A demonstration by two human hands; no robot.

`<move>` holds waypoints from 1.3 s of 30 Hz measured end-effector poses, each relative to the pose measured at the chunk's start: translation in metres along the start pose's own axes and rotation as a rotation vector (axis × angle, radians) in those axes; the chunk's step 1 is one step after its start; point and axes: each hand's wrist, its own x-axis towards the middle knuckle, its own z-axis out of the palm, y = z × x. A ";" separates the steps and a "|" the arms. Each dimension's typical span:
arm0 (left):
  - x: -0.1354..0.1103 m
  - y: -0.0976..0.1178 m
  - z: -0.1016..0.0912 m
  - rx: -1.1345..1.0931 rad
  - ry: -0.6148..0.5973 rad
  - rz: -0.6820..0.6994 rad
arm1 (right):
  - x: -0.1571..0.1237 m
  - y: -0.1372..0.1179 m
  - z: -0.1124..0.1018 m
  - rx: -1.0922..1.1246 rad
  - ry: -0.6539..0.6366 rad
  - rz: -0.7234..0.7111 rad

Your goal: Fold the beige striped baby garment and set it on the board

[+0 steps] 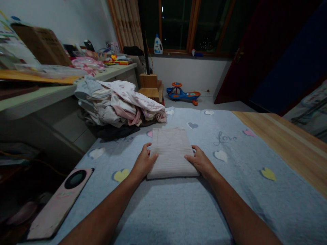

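Note:
A folded, pale striped cloth (171, 149) lies flat on a light blue blanket (178, 204) printed with hearts. My left hand (143, 163) grips the cloth's left edge, thumb on top and fingers curled at the side. At the right edge my right hand (200, 161) does the same, with its fingers curled round the near corner. Both forearms reach in from the bottom of the view.
A heap of unfolded pink and white clothes (120, 102) sits at the blanket's far left. A phone (61, 200) lies at the near left edge. A cluttered desk (51, 81) runs along the left. Bare wooden board (288, 143) shows at right. A toy car (182, 93) stands on the floor.

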 end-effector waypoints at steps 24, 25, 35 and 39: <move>-0.061 0.017 0.036 1.140 -0.518 0.713 | -0.003 -0.004 0.002 0.011 -0.035 -0.017; -0.060 0.014 0.035 1.144 -0.518 0.718 | -0.003 -0.004 0.002 0.012 -0.037 -0.014; -0.059 0.011 0.036 1.150 -0.501 0.738 | -0.001 0.000 -0.002 -0.169 -0.009 -0.078; -0.058 0.016 0.028 1.127 -0.424 0.673 | -0.005 -0.003 -0.002 -0.399 0.103 -0.176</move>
